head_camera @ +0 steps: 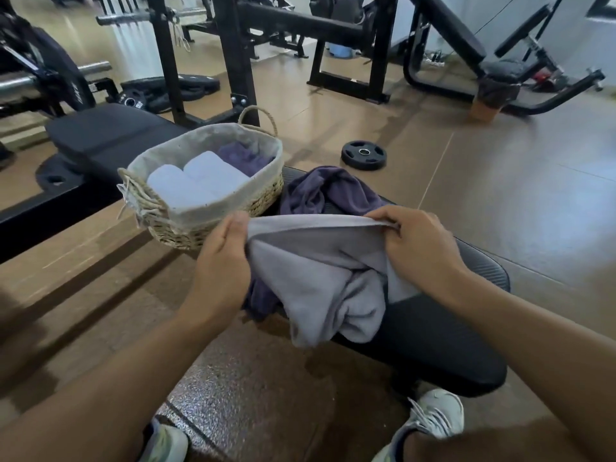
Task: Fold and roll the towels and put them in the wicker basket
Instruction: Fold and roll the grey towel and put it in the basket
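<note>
Item, far left: black gym bench [110, 135], behind the basket; weight plates and rack frames beyond, soft in focus.

Item: wicker basket [200, 225], cloth-lined, standing at the near bench's left end; it held two rolled white towels [200, 181] side by side and a dark purple towel [243, 156] at the back, rolled or merely bunched, not clear.

Item: left hand [223, 258], fingers curled and pinching the left end of the grey towel's top edge.

Item: grey towel [320, 271], top edge stretched between both hands just in front of the basket; the rest hung crumpled onto the bench pad [433, 328].

Item: loose purple towel [326, 188], heaped on the pad behind the grey one, a part also showing below the left hand.

Item: right hand [420, 241], fingers clenched on the edge's right end.

Risk, judged: the bunched lower half could fold in crooked if not shaken flat; the hanging corner could slip off the pad to the floor.

Unclear: the grey towel's lower corners were buried in its folds; fingertips of both hands were hidden behind the cloth.
</note>
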